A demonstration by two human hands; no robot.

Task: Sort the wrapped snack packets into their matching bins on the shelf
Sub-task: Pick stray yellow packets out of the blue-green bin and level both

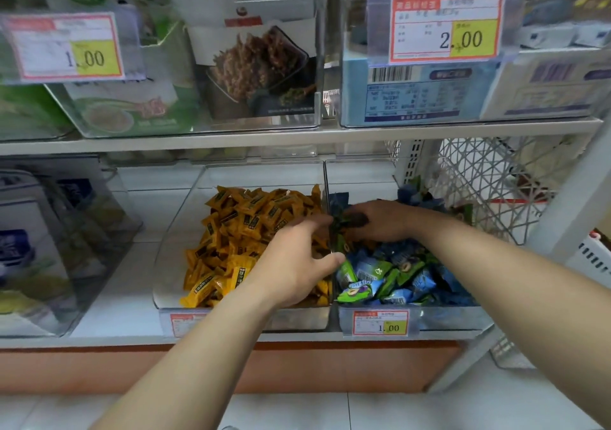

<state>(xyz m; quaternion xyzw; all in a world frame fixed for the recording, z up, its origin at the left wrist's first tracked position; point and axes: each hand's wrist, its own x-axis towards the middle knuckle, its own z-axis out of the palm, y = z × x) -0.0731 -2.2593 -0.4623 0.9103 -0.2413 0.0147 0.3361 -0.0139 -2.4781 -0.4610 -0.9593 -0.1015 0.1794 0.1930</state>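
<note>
Two bare forearms reach up from the bottom of the frame toward the shelf (231,143), which fills most of the view. On its lower level, at centre, two clear bins stand side by side with their walls touching. The left bin (297,322) holds a heap of orange packets (244,228). The right bin (446,319) holds mixed blue and green packets (396,274). On the upper level, bigger clear bins hold snack boxes, and a white wire basket (486,178) stands at right of centre, just beside the right bin.

The left hand (294,264) hovers over the orange packets near the wall between the bins, fingers stretched out and thumb spread wide, gripping nothing that shows. The right hand (383,223) sits inside the right bin, above the blue and green packets, its fingers curled around a dark green packet (339,223) right at that dividing wall. The left fingertips lie just beside this packet; whether they touch it is unclear.

A small price tag (380,323) reading 1.00 is fixed on the right bin's front.
</note>
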